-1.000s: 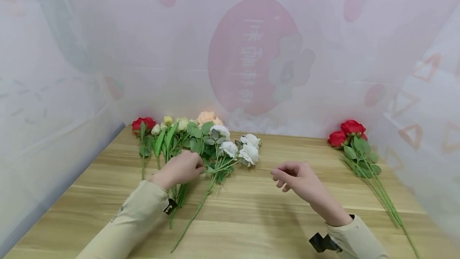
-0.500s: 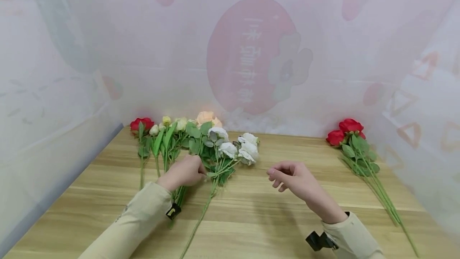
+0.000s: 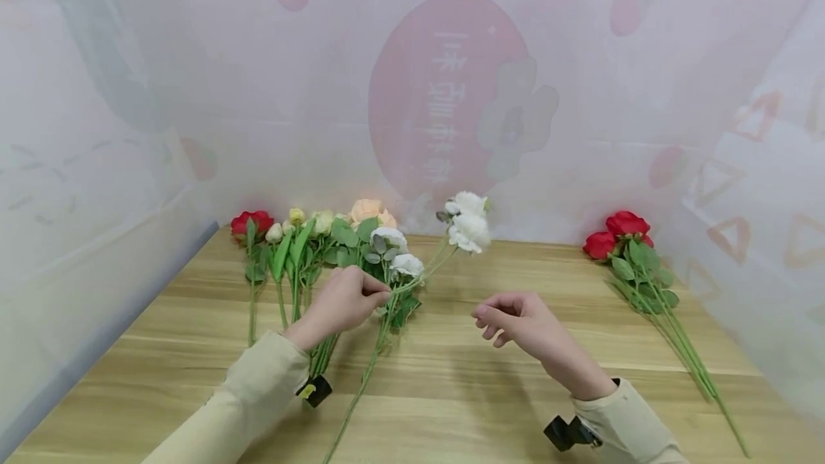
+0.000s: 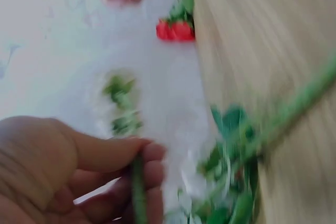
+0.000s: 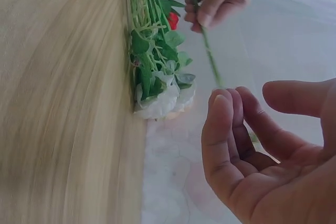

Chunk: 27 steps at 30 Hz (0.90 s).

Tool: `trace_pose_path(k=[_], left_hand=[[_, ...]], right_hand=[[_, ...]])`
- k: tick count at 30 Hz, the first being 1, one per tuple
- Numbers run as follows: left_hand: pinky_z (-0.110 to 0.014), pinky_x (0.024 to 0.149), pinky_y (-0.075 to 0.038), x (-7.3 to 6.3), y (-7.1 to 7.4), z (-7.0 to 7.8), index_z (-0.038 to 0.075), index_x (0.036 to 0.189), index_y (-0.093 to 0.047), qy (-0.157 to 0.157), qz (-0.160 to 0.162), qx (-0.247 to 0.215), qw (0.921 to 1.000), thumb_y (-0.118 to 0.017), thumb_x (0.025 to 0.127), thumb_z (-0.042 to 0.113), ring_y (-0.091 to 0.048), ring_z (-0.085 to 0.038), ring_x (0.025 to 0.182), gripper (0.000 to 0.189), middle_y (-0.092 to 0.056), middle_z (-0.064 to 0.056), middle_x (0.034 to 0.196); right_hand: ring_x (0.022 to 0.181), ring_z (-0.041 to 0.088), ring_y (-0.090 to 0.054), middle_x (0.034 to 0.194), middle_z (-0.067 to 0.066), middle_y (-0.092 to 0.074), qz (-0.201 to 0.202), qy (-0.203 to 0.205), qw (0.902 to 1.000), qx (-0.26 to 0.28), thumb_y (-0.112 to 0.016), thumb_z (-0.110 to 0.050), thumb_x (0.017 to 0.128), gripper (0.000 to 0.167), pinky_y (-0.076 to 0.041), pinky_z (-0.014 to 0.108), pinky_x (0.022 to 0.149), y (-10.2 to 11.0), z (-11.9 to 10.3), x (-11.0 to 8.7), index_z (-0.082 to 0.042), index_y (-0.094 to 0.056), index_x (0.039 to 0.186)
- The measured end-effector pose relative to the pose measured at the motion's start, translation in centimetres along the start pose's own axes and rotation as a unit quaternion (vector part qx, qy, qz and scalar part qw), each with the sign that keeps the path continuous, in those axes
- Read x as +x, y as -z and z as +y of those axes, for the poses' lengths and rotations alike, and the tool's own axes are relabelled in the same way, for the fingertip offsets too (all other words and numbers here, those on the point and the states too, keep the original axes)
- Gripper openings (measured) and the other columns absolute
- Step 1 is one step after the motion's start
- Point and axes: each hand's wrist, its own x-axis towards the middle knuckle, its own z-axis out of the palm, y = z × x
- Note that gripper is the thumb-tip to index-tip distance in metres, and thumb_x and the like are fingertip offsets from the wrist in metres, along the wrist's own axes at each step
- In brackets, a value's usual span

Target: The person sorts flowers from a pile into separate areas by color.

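Note:
My left hand (image 3: pixel 338 304) pinches the green stem of a white flower (image 3: pixel 469 229) between thumb and fingers. Its ruffled blooms are raised above the table, leaning right; in the left wrist view they are blurred (image 4: pixel 123 100). More white flowers (image 3: pixel 404 264) lie just beyond that hand, a long stem running toward the front edge. My right hand (image 3: pixel 531 328) hovers over the table to the right, fingers loosely bent around nothing. The right wrist view shows the held stem (image 5: pixel 209 53) extending behind the right fingertips.
Peach flowers (image 3: pixel 367 211), pale yellow buds (image 3: pixel 322 222) and a red rose (image 3: pixel 251 223) lie at the back left of the wooden table (image 3: pixel 451 407). Red roses (image 3: pixel 626 224) with long stems lie on the right. A printed cloth (image 3: pixel 309 92) encloses the back and sides.
My left hand has moved up and right, lifting the white flower, whose blooms rise off the table. My right hand has drifted slightly left. The other flowers stay put.

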Motion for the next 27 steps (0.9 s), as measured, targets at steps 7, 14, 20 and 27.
trace_pose_path(k=[7, 14, 20, 27], left_hand=[[-0.028, 0.057, -0.049, -1.7, -2.5, 3.0, 0.01, 0.101, -0.078, -0.062, 0.077, -0.133, 0.9861, -0.073, 0.09, 0.015, -0.062, -0.01, 0.063, 0.012, -0.073, 0.004, 0.086], [-0.029, 0.068, -0.055, -3.7, -4.3, 5.6, 0.011, 0.101, -0.078, -0.085, 0.069, -0.251, 0.9618, -0.074, 0.09, 0.016, -0.069, -0.013, 0.078, 0.013, -0.073, 0.003, 0.089], [-0.029, 0.072, -0.055, -4.7, -4.8, 6.5, 0.008, 0.105, -0.077, -0.07, 0.009, -0.299, 0.9515, -0.072, 0.092, 0.019, -0.069, -0.014, 0.082, 0.018, -0.074, 0.0, 0.092], [-0.03, 0.073, -0.055, -4.7, -4.8, 7.1, 0.003, 0.105, -0.076, -0.051, -0.04, -0.356, 0.9322, -0.072, 0.092, 0.015, -0.069, -0.019, 0.077, 0.018, -0.074, -0.005, 0.087]], right_hand=[[0.086, 0.026, -0.063, 0.096, 0.013, -0.068, 0.053, 0.016, 0.9978, 0.037, -0.067, -0.026, 0.096, 0.032, -0.055, 0.035, 0.073, -1.1, -0.8, -0.4, 0.002, -0.07, 0.111], [0.085, 0.026, -0.064, 0.101, 0.01, -0.071, 0.113, 0.114, 0.9862, 0.04, -0.069, -0.025, 0.095, 0.026, -0.054, 0.035, 0.073, -2.3, -1.6, -1.3, -0.005, -0.073, 0.11], [0.076, 0.023, -0.063, 0.097, 0.014, -0.07, 0.127, 0.191, 0.9716, 0.056, -0.064, -0.015, 0.098, 0.021, -0.054, 0.032, 0.066, -2.9, -1.6, -1.5, 0.003, -0.074, 0.098], [0.068, 0.016, -0.058, 0.104, 0.014, -0.07, 0.107, 0.156, 0.9761, 0.107, -0.062, -0.016, 0.099, 0.025, -0.051, 0.028, 0.067, -2.8, -1.3, -1.5, 0.008, -0.07, 0.099]])
